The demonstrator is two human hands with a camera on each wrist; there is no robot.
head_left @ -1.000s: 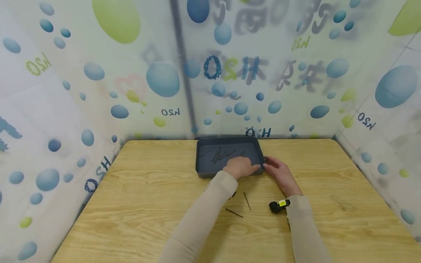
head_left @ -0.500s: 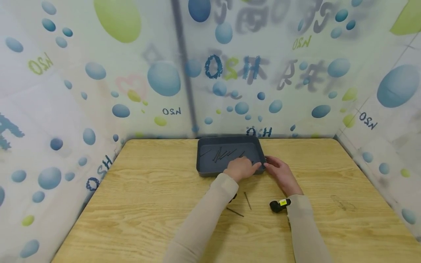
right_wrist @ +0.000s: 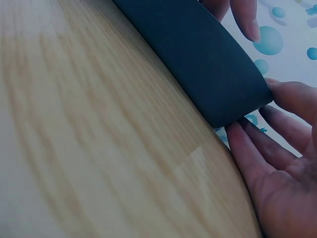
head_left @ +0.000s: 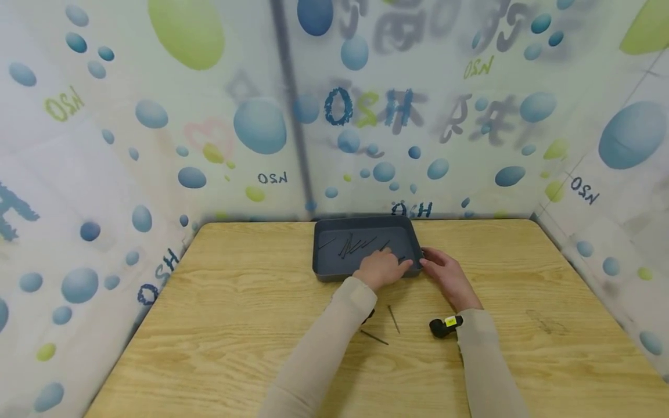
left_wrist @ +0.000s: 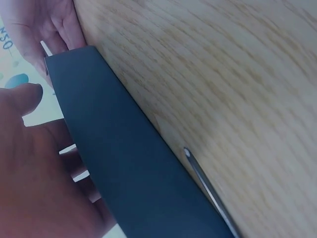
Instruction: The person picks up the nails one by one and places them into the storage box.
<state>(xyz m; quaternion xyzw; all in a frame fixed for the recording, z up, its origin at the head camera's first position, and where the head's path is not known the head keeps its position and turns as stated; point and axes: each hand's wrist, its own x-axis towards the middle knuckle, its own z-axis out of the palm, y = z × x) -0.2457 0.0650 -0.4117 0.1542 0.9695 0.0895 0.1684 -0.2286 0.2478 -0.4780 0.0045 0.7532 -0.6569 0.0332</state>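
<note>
At the tabletop's far edge, the left hand reaches into the shallow dark-grey plastic tray — fingers loose, holding nothing visible — while the right hand, fingers straight, steadies its corner; best kept braced.

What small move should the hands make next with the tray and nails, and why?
Probably the left hand should draw back from the tray and reach for a loose nail on the table. Several nails already lie in the tray, two remain outside near the left sleeve, and the right hand rests against the tray's corner, steadying it.
</note>
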